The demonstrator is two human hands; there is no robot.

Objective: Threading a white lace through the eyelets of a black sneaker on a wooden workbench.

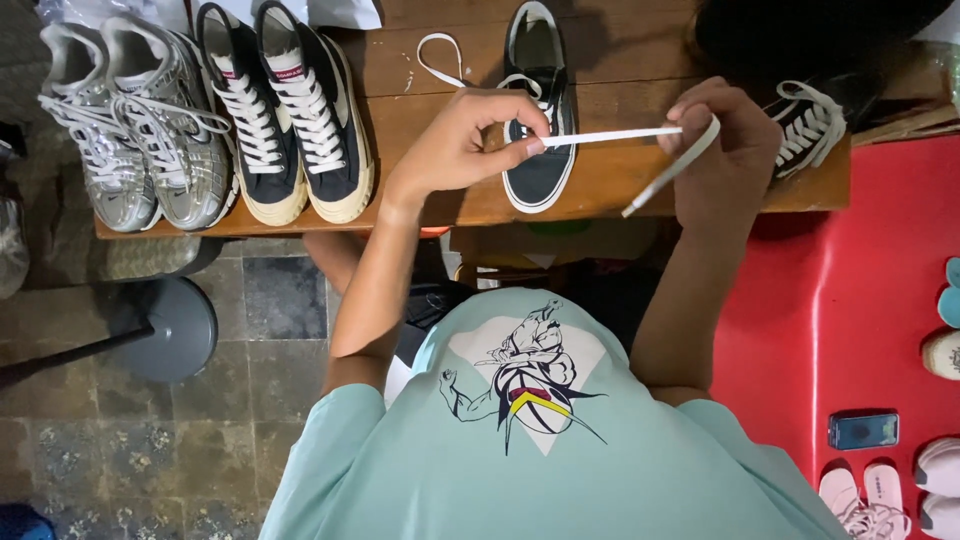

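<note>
Both hands hold a white shoelace [610,134] taut above the wooden counter [620,180]: left hand [465,140] pinches one end, right hand [725,150] grips the other. Black low sneaker [538,150] beneath. Black high-tops [285,110] and silver sneakers [135,120] stand further left.

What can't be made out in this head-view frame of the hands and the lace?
- Second dark sneaker: mostly hidden behind the right hand and a dark shape at the top edge.
- White lace: the stretch inside each hand is covered; the left hand pinches it.
- Low dark sneaker: its eyelets are too small to tell which ones are threaded.
- Pale shoes: cut off by the right edge.
</note>
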